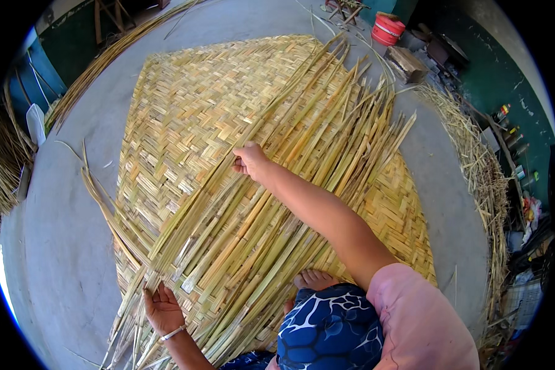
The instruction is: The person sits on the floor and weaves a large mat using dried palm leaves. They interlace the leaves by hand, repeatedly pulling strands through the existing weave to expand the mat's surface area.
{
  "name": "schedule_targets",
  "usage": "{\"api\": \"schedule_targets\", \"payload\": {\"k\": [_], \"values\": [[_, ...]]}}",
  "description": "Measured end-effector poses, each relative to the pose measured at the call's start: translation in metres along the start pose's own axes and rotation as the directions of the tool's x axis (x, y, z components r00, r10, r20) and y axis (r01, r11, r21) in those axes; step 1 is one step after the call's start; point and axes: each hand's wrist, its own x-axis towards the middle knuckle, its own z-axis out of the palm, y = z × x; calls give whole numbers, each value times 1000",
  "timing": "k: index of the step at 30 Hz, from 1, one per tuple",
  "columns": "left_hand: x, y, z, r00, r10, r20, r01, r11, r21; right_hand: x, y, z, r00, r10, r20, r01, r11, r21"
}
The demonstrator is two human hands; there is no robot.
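Note:
A large woven mat (172, 105) in a herringbone pattern lies on the floor. Across it runs a slanting layer of loose split-reed strips (253, 237), green to tan, from lower left to upper right. My right hand (251, 161) is closed in a pinch on strips at the upper-left edge of this layer, over the middle of the mat. Down at the strips' lower-left ends is my left hand (164, 313), with a bracelet on its wrist. Its fingers are stretched and slightly bent, touching or just beside the strip ends. One bare foot (315, 279) shows beside the strips.
Loose strips (108, 213) stick out past the mat's left edge. Long reeds (114, 52) lie along the upper left. A red bucket (387, 29) and a block (406, 65) stand at the upper right. Scrap fibre (475, 163) and clutter line the right wall.

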Motion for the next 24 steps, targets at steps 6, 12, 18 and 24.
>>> {"api": "schedule_targets", "payload": {"k": [6,12,18,24], "values": [[-4,25,-30,994,77,-75,-75,997,22,-4,-43,48,944,-239,228,296,917,-266],[-1,37,-35,990,104,-99,-101,994,37,26,-9,13,999,38,-10,-38,998,-41],[28,30,-29,976,176,-129,-162,980,113,36,-23,18,990,132,40,-95,865,-493],[73,15,-7,915,294,-276,-225,940,256,-42,0,120,768,96,633,632,-276,-724]]}}
